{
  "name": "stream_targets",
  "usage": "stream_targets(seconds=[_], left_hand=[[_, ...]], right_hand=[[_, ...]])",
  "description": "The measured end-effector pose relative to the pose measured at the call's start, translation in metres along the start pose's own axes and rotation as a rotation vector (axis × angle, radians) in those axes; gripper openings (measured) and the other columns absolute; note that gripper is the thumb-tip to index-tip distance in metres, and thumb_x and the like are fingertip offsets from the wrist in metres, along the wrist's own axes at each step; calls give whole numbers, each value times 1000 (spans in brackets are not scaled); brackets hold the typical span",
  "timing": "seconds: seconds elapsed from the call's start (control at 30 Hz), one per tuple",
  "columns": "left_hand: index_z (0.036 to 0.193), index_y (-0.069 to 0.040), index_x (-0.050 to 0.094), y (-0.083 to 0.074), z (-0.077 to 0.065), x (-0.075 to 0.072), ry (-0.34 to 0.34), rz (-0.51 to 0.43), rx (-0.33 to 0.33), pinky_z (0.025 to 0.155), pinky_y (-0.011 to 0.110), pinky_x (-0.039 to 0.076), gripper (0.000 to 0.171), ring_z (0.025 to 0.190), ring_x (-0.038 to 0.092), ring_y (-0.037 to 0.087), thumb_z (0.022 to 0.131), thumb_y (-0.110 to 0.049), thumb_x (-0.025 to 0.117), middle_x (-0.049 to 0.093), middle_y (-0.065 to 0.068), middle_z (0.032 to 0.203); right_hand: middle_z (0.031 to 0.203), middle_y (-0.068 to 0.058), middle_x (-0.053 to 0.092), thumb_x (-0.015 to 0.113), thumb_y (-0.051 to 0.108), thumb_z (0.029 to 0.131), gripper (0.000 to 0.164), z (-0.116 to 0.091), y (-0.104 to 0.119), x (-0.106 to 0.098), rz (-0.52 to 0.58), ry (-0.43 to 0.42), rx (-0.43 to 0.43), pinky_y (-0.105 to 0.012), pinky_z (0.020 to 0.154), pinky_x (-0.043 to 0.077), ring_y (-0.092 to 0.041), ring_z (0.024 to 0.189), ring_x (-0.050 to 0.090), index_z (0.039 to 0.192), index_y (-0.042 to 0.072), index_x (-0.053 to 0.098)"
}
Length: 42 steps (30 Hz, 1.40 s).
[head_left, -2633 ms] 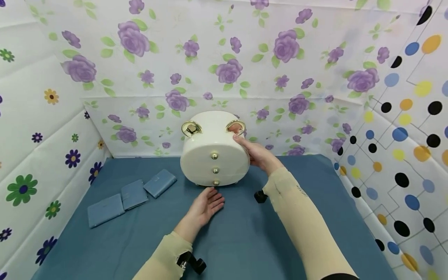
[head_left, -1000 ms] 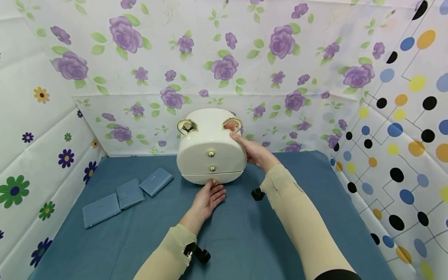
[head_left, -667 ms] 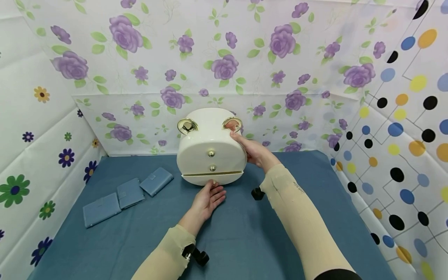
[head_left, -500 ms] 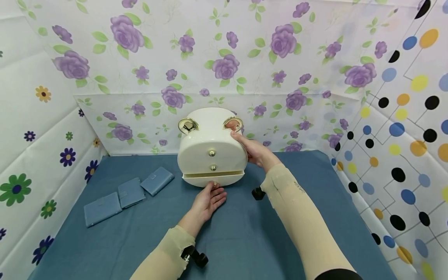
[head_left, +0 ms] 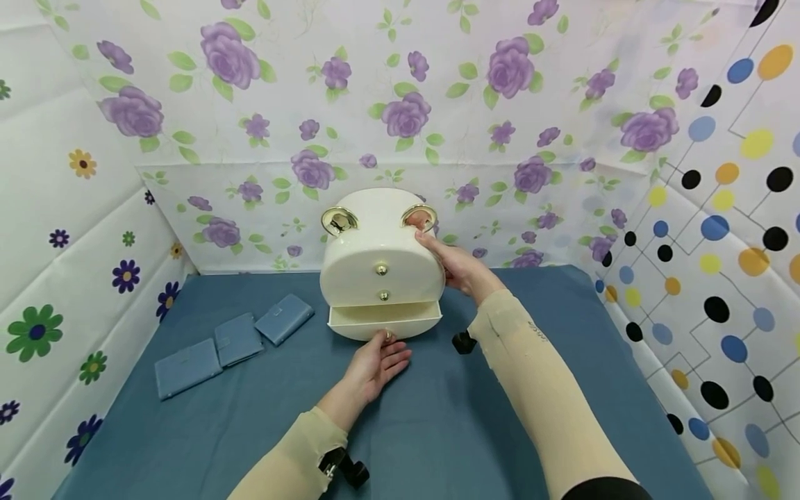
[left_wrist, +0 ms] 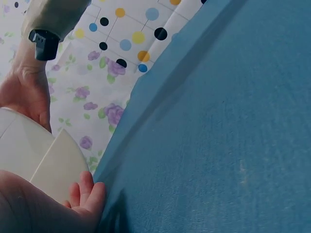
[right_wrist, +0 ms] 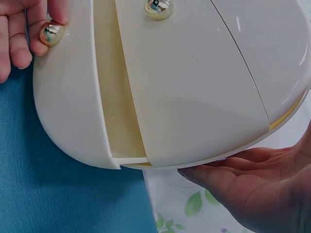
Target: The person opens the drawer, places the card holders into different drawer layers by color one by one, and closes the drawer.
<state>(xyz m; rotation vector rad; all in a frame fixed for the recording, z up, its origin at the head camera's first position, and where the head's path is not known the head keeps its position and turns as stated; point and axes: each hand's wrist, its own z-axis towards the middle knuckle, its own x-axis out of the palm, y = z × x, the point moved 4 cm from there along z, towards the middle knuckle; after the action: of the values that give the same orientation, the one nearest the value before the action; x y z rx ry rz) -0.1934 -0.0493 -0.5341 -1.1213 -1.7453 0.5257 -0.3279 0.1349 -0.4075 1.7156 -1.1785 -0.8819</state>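
Observation:
A glossy cream storage box with gold ear-like rings stands against the back wall. Its bottom drawer is pulled partway out, and the part of its inside that shows holds nothing. My left hand, palm up, pinches the drawer's gold knob between thumb and finger, its other fingers extended. My right hand rests along the box's right side, thumb near the right gold ring; in the right wrist view its fingers look fairly straight and run partly behind the box. Two more gold knobs sit above on the front.
Three blue notebook-like items lie left of the box: a left one, a middle one and a right one. Blue cloth covers the table. Patterned sheets stand on three sides.
My left hand has taken the bottom knob and drawn the drawer out toward me, its gap widening. The right hand has kept its place on the box's side.

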Motion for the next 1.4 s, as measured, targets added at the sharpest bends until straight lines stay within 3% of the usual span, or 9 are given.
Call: stream_targets(seconds=[0.3,0.6,1.03,1.2,1.4], left_hand=[[122,2,50,4,-15,2,36,20,-29,112,51,49,32,105,72,25,119,-29,40,67,17,118],[125,4,49,8,-24,-2,68,47,-47,111,52,50,32,102,73,24,118,-26,41,68,14,114],[128,5,51,6,-27,-10,144,78,-107,110,50,52,36,102,74,24,118,-28,42,71,10,106],[134,7,51,0,-22,-19,210,133,-116,109,49,52,40,105,74,24,118,-28,43,73,9,106],[148,12,46,-8,-13,-32,327,181,-182,108,45,53,51,112,73,25,118,-29,46,75,10,114]], right_hand=[[136,-14,64,62,79,93,90,0,-1,0,-15,-2,0,-47,109,51,-28,115,66,144,6,61],[132,-14,66,62,80,92,89,0,-2,0,-18,-16,-1,-45,104,54,-26,110,67,142,6,63],[129,-13,68,63,81,91,90,1,-4,-1,-24,-23,3,-43,102,56,-24,107,69,140,6,64],[128,-13,67,61,82,91,90,0,-1,0,-34,-15,-8,-42,100,56,-24,106,69,139,6,64],[128,-13,66,62,81,92,88,0,-1,0,-26,-28,0,-43,100,56,-25,106,68,139,6,64]])
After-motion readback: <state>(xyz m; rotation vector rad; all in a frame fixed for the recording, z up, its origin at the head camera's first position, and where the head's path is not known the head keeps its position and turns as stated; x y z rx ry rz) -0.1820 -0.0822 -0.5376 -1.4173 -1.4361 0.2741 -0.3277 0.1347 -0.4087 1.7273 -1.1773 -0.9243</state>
